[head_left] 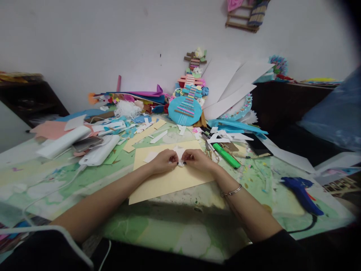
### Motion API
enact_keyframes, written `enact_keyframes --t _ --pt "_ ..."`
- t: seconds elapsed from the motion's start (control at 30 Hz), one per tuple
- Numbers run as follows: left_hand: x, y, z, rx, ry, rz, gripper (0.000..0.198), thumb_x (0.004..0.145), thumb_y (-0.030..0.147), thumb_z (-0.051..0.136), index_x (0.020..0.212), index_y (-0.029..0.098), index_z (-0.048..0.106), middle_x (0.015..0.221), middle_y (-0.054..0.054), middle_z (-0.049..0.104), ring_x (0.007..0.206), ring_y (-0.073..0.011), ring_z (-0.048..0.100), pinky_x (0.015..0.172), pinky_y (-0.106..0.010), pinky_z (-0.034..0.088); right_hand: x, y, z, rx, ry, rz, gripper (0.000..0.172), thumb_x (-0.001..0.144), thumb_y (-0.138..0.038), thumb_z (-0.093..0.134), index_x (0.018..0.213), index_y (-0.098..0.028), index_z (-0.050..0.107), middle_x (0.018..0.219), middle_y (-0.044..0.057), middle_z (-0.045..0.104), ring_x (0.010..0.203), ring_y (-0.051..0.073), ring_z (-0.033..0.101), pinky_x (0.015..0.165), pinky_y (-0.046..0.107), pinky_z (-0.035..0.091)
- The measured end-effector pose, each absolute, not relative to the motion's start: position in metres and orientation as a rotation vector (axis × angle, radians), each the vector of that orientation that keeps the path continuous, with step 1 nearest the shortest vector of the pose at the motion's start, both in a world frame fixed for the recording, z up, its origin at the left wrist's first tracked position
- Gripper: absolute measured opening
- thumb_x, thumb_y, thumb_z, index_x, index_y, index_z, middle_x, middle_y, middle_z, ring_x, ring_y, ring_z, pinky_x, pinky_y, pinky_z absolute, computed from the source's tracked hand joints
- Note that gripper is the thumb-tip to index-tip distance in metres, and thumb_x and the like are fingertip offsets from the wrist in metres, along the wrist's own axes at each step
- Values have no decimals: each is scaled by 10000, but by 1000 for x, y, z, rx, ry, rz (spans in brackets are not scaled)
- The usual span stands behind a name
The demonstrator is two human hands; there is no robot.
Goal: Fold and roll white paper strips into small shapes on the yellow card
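Observation:
Both my hands meet over a cream sheet of paper (169,180) on the green table. My left hand (163,161) and my right hand (199,159) each pinch a small white paper piece (179,154) between fingertips, the fingers curled closed on it. The piece sits just above the cream sheet. A bracelet circles my right wrist. A second small white scrap (150,156) lies on the sheet beside my left hand.
A green marker (225,155) and scissors lie right of my hands. A blue glue gun (301,190) rests at the far right. White devices (98,150) and paper scraps sit to the left. A blue round craft piece (184,110) and white sheets stand against the wall.

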State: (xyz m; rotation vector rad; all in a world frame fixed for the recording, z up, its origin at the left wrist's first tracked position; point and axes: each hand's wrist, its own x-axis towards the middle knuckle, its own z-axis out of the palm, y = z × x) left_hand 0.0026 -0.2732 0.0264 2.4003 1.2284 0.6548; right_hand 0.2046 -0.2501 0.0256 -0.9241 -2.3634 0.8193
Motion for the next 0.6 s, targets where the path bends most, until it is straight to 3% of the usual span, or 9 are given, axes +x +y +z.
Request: enact_keyframes --t 0.6 --pt "8 -276 22 2413 1334 720 45 645 127 511 654 165 533 664 -13 544 662 -154 480 605 -263 349 198 -250 25 -952 -2380 686 156 698 -53 554 763 -147 660 678 -9 616 613 83 512 572 184 342"
